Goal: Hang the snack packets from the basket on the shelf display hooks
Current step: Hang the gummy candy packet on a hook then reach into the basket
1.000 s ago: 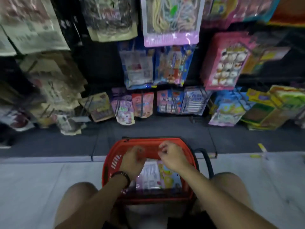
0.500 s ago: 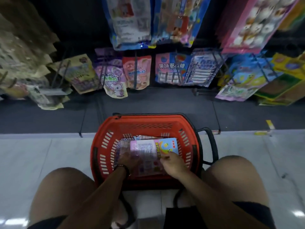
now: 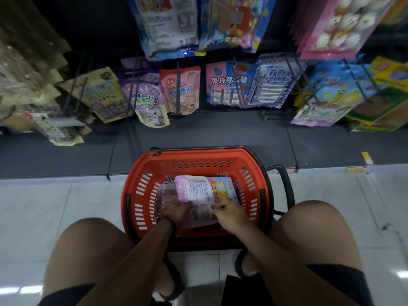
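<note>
We hold one packet (image 3: 206,192) by its near edge, both hands down inside the basket (image 3: 198,160). Our left hand (image 3: 176,212) is curled at the near left corner, knuckles up, with the fingertips going out of sight under the packet. Our right hand (image 3: 229,214) pinches the near right part of the same edge, its fingers pointing across toward the left hand. The two hands are near each other but do not touch.

The packet runs away from the grip toward the basket's far wall. It is flat and glossy. Its left two thirds are pale pink and white with fine printed text, and a pink strip runs along the left side. The right third is light blue with a yellow cartoon figure and an orange band of characters. The print is too small to read.

Under the grip, and showing to the left of it, lies a stack (image 3: 164,195) of purplish packets on the basket's bottom. A dark wristband (image 3: 170,221) sits just behind the left hand. Well beyond the grip, past the basket's far rim, hooks (image 3: 178,85) carry hung packets (image 3: 227,85).
</note>
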Demonstrator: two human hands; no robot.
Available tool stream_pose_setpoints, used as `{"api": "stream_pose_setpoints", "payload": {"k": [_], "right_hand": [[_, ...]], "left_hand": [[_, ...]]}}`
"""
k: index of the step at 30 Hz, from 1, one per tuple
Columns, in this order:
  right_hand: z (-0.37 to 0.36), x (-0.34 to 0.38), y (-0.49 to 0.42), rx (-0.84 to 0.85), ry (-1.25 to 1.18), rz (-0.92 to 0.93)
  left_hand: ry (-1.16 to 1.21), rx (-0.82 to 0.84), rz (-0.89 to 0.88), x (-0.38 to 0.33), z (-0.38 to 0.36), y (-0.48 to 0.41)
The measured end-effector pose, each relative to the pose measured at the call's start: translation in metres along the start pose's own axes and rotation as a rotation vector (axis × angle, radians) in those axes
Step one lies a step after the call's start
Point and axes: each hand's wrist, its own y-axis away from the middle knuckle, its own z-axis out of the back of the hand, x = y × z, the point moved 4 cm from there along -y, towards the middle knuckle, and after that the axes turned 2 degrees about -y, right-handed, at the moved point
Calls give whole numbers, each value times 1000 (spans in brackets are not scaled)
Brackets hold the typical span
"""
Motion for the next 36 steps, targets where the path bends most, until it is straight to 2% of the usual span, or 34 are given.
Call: {"api": "stream_pose_setpoints", "payload": {"k": [4,8,10,11,13,15,17,21,23,27,30,32,34,36], "right_hand": [[6,-9,4,-68,-106,-53],[8,-35,-5,-172,-422,-78],[26,-18,30,-199,-584,-67],[35,-9,50,-164,-666,-104],[39,2,79,54,-791,-199],[46,8,98,170,-921,-148],[55,20,115,167,-1081,-5],[80,49,137,83,-1231,205],[95,61,147,42,-1221,258],[123,79,163,-42,-1167,346],[139,93,175,-101,-1132,398],[148,100,181,-151,-1119,426],[154,106,187,-203,-1088,459],[158,116,197,-237,-1077,517]], "left_hand": [[96,-92,-103,-43,19,55],[352,-144,-82,-60,34,116],[449,-141,-89,-64,40,136],[496,-118,-97,-66,42,145],[610,-59,-87,-71,47,163],[718,15,-118,-77,48,180],[747,76,-211,-88,48,197],[643,115,-425,-118,52,227],[581,62,-479,-131,60,237],[465,-303,-528,-152,88,253],[182,-522,-626,-180,102,285],[-52,-604,-810,-199,102,304],[-215,-534,-967,-215,92,320],[-312,-436,-1046,-226,83,331]]}}
